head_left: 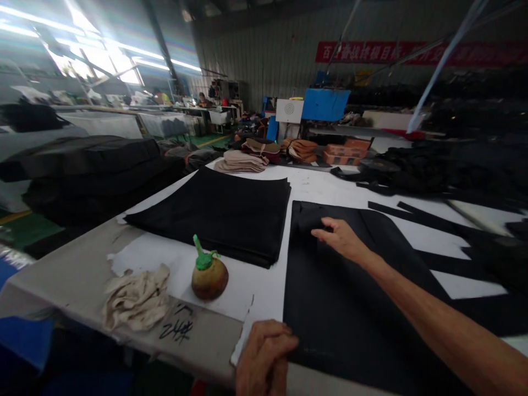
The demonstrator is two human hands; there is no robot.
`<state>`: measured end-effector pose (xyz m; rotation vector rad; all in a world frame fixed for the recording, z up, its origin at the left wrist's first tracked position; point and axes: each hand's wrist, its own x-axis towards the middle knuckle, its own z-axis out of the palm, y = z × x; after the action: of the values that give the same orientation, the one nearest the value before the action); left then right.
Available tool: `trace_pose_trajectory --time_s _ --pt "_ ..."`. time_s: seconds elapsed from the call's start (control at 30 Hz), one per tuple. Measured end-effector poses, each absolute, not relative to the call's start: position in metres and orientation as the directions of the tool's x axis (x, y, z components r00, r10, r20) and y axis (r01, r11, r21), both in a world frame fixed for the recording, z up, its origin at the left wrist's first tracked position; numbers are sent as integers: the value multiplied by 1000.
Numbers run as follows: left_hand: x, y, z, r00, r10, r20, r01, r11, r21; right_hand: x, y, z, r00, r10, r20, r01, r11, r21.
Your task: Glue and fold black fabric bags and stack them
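A large black sheet of fabric-like material (pixel 350 308) lies flat on the table in front of me. Over its far left part, my right hand (pixel 340 237) pinches a dark piece of the same look (pixel 310 220) between thumb and forefinger. I cannot tell whether that piece is separate or a fold of the sheet. Down at the near table edge, my left hand (pixel 266 355) has its fingers curled together, with the fingertips at the sheet's near left corner. What those fingers hold, if anything, is hidden. Left of the sheet lies a neat stack of black sheets (pixel 218 214).
A brown rounded weight with a green-wrapped top (pixel 209 278) stands beside a crumpled beige cloth (pixel 138 300). Bundled brown pieces (pixel 299 149) line the table's (pixel 210 338) far side. Black strips (pixel 429 220) spread at right; dark bundles (pixel 91 170) sit beyond the left edge.
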<state>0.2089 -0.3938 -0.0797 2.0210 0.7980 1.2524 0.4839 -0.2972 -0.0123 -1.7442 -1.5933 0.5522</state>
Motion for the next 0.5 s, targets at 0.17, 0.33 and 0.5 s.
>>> trace_pose_trajectory --time_s 0.17,0.33,0.5 --pt "209 -377 -67 228 932 281 112 -312 943 450 -374 -25 -124 959 256 830 241 -504" --pt "209 -370 -69 200 977 71 -55 -61 997 436 -405 -38 -261 913 314 882 357 -307" --pt "210 -372 -67 204 978 42 -93 -23 995 434 -428 -47 -338 866 368 895 417 -160"
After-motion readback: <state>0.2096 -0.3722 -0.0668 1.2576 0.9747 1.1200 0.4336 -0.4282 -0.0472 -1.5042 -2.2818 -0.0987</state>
